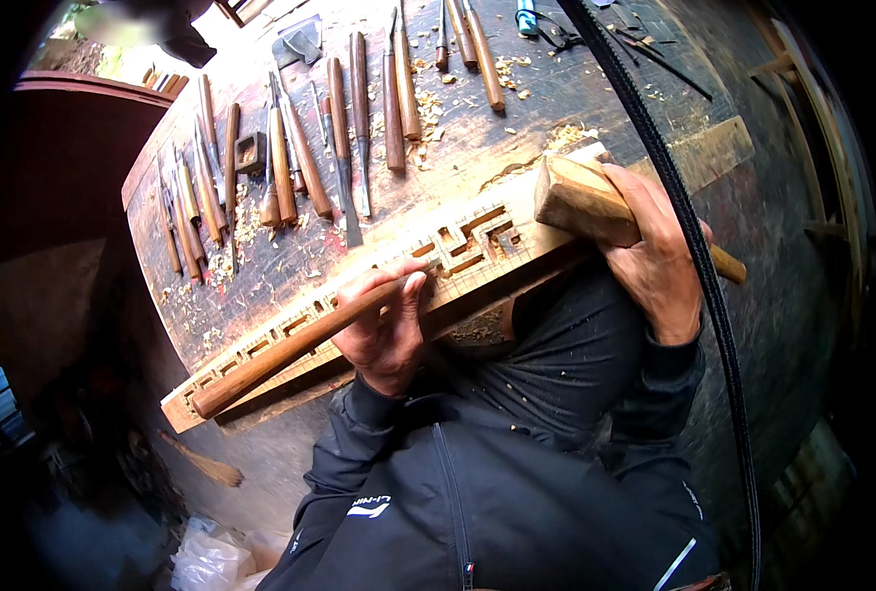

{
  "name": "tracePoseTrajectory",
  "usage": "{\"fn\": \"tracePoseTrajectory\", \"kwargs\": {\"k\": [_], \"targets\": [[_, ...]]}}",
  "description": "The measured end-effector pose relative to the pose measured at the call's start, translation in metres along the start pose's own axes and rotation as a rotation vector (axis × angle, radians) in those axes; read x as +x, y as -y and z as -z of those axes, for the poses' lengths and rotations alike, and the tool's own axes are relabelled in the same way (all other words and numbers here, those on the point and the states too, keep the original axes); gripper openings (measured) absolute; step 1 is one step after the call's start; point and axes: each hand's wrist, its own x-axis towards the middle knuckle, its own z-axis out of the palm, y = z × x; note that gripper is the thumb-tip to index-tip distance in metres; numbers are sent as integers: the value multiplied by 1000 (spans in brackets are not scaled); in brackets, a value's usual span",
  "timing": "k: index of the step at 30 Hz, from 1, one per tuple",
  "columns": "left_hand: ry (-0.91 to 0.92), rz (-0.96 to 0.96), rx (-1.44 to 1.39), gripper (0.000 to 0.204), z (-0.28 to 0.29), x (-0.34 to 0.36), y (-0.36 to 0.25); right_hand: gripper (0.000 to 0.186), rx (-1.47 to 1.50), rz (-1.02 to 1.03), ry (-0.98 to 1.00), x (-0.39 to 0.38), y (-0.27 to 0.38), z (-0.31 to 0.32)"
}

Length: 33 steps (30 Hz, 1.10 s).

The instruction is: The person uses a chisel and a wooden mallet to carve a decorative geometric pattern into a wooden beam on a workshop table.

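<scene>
My left hand (384, 335) grips a long wooden-handled chisel (270, 360) that lies slanting over a long pale board (527, 261) carved with angular fretwork; its metal end is near the middle cutouts, largely hidden at my fingertips. My right hand (660, 261) is closed on a wooden mallet (584, 197), its blocky head raised over the board's right part and its handle sticking out to the right. The board lies across the near edge of the worn workbench (182, 305), above my dark-clothed lap.
Several carving tools (396, 98) and wood shavings cover the bench's far half, with a small dark square block (250, 154) among them. A black strap (699, 246) crosses the right side of the view. A straw broom (211, 463) and white plastic bags (211, 557) are on the floor at left.
</scene>
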Motion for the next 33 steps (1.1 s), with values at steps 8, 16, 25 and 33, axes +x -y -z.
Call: {"fn": "tracePoseTrajectory", "kwargs": {"k": [8,16,25,33], "targets": [[-12,-80,9,25,-6,4,-7,58,8,55,-58,-1,-7,-4],[68,-135,197,17,-3,21,-11,55,118,178,-256,19,16,16],[152,-87,368,19,-2,38,-26,56,210,549,-298,83,62,49],[189,-60,276,18,-20,40,-30,56,128,638,-324,102,82,82]]}}
